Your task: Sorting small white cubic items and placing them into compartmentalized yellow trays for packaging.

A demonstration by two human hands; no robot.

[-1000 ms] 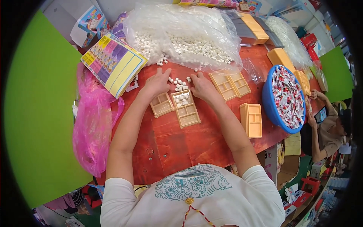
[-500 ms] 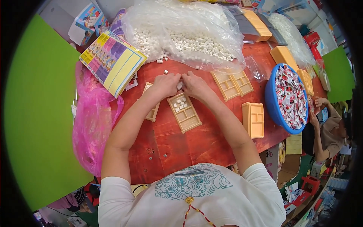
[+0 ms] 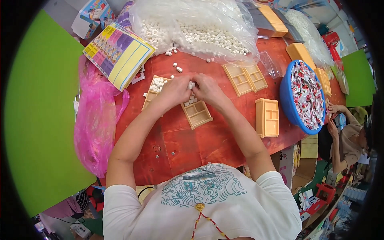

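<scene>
Fingers of left hand (image 3: 175, 91) and right hand (image 3: 208, 89) bunched on small white pellets (image 3: 191, 85), hiding part of tan compartmented plastic tray (image 3: 198, 114); bare red desk (image 3: 192, 146) nearer.

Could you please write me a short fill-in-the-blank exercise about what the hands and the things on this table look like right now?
1. Both hands, the left hand and the right hand, meet above a tan ____ with compartments.
2. The small white pieces at the fingertips match the heap inside the clear plastic ____.
3. The round tub of red-and-white wrapped items is ____ in colour.
4. The table top is ____.

Missing words: tray; bag; blue; red
</scene>
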